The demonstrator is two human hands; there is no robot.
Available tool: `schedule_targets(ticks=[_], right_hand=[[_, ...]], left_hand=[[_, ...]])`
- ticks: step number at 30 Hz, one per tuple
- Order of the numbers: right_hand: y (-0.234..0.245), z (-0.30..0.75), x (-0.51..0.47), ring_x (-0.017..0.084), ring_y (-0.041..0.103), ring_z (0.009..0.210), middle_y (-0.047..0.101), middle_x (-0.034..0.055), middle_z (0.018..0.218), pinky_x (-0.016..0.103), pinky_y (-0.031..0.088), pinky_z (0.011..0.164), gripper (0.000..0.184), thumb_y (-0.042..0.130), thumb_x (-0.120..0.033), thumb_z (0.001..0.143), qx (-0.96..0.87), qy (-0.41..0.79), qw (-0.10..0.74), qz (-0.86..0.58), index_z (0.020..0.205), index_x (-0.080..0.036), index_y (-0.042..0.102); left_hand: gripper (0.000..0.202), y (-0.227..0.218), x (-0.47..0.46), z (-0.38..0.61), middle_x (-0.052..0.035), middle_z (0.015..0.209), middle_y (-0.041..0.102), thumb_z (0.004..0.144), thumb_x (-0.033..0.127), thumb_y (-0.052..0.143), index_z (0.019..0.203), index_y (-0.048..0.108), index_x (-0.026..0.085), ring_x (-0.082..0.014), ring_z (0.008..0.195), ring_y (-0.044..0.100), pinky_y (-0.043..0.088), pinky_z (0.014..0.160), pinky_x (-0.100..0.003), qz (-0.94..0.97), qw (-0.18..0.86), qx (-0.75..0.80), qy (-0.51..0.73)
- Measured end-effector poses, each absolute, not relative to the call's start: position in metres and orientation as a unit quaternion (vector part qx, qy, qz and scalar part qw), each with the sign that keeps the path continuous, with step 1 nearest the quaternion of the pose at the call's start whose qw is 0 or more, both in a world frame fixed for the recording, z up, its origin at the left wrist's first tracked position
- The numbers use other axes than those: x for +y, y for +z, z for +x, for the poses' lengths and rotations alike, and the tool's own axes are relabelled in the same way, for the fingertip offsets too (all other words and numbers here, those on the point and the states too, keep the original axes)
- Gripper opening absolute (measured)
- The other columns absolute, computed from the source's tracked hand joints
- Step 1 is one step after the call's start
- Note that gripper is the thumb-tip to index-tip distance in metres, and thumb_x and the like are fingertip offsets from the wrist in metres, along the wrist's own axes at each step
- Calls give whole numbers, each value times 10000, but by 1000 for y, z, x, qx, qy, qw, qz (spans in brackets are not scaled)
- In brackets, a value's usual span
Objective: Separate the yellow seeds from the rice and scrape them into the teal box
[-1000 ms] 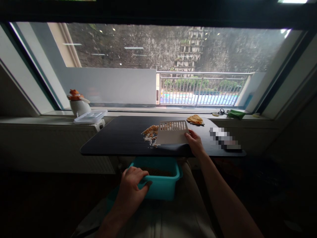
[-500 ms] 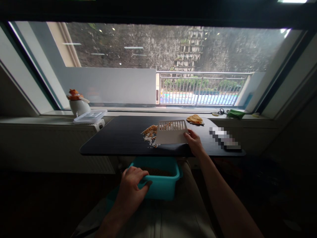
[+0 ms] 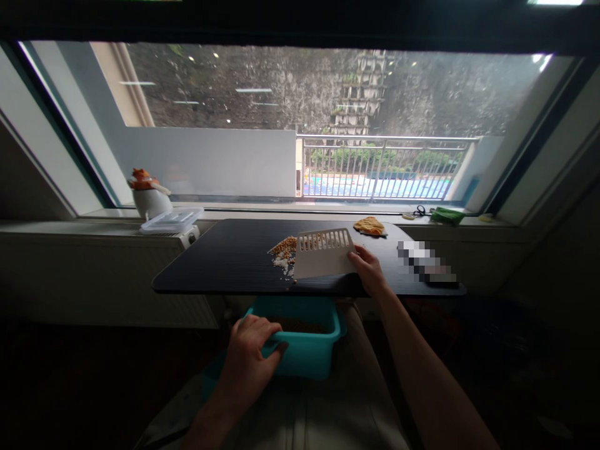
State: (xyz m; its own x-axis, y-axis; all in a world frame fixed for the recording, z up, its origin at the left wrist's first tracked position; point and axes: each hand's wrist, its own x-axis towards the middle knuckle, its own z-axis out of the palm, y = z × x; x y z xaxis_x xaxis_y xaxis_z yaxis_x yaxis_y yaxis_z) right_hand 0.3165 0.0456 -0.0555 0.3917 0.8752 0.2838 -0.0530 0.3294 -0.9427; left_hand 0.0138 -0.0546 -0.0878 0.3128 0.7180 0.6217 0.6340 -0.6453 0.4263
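Note:
My right hand [image 3: 370, 270] grips the right edge of a white slotted scraper board [image 3: 324, 253] that rests tilted on the black table [image 3: 225, 262]. Left of the board lies a small heap of brown and white grains [image 3: 285, 253]. My left hand [image 3: 250, 357] is closed on the near rim of a teal plastic bin [image 3: 304, 347] that sits on my lap under the table's front edge. Dark grains lie inside the bin.
An orange cloth [image 3: 369, 225] lies at the table's back right. On the windowsill stand a white jar with an orange top [image 3: 149, 195], a clear lidded box [image 3: 172, 220], scissors [image 3: 414, 213] and a green cloth [image 3: 446, 215].
The scraper board has tilted and slid slightly left and toward me, pushing grains toward the table's front edge. My left hand and the bin stay put.

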Motion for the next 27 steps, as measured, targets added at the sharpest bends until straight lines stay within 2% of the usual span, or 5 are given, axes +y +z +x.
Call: schedule_targets(ticks=[7, 18, 23, 27], right_hand=[[-54, 317, 43, 274, 699, 835, 773, 27, 834, 407, 542, 771, 361, 774, -455, 600, -449, 344, 674, -475, 889, -241, 745], [-52, 310, 45, 261, 701, 829, 772, 45, 873, 405, 548, 769, 450, 784, -547, 609, -464, 342, 678, -457, 937, -241, 740], [-59, 296, 50, 250, 688, 794, 756, 38, 809, 378, 539, 731, 447, 778, -548, 634, -484, 346, 666, -451, 937, -220, 752], [-61, 292, 50, 257, 686, 815, 757, 41, 834, 374, 539, 731, 446, 764, -553, 653, -488, 344, 663, -452, 953, -224, 753]], left_hand=[[99, -88, -55, 14, -5, 757, 688, 767, 193, 653, 840, 692, 246, -251, 800, 622, 473, 878, -458, 807, 46, 422, 411], [122, -89, -54, 12, -3, 771, 702, 752, 171, 660, 844, 699, 241, -260, 808, 632, 474, 859, -471, 807, 44, 420, 412], [129, -89, -53, 9, -16, 795, 715, 746, 188, 654, 850, 710, 240, -260, 830, 638, 487, 857, -453, 804, 42, 432, 406], [123, -88, -52, 8, -11, 784, 709, 748, 196, 653, 849, 708, 240, -263, 823, 635, 485, 859, -463, 804, 45, 431, 408]])
